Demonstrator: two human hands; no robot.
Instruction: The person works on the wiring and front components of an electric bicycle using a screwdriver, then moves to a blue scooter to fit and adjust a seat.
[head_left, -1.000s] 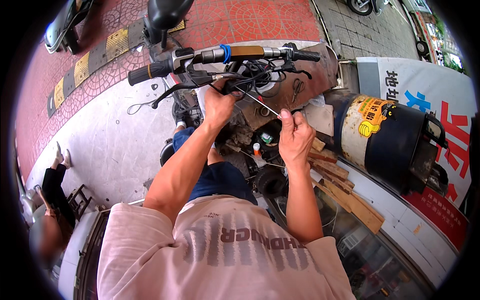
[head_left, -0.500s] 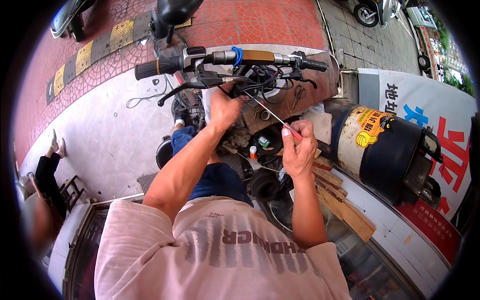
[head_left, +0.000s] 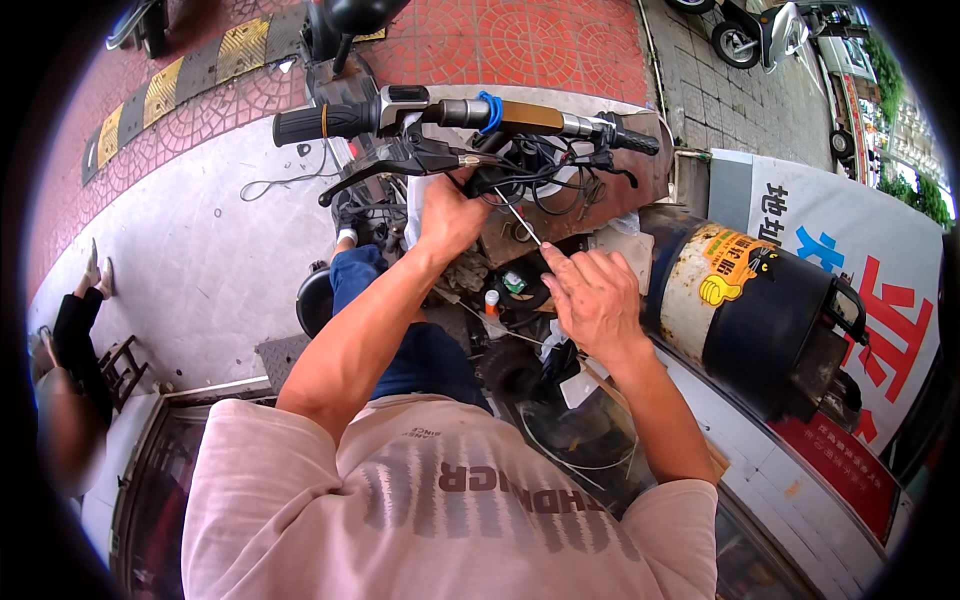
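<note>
My left hand (head_left: pixel 452 215) is closed around something I cannot make out beneath the black cable bundle (head_left: pixel 545 170) and left brake lever (head_left: pixel 395 166) of a bike handlebar (head_left: pixel 530 117). My right hand (head_left: pixel 592 295) is closed on a screwdriver (head_left: pixel 522 218), its fingers covering the handle. The thin metal shaft points up and leftward into the cables beside my left hand; its tip is hidden. Under the bundle is a rusty brown board (head_left: pixel 640 175) with small items on it. A blue tie (head_left: pixel 491 112) circles the bar.
A dark drum (head_left: pixel 745 330) stands at right before a signboard (head_left: pixel 880 280). Tires (head_left: pixel 508 372), a bottle (head_left: pixel 492 302) and scrap lie below. Another person (head_left: pixel 80 350) sits at far left. Scooters (head_left: pixel 745 40) and a striped speed bump (head_left: pixel 165 90) are farther back.
My right hand has moved down from a second ago and turned, with forefinger along the screwdriver; the red handle seen half a second ago is now covered. My left hand stays under the cables.
</note>
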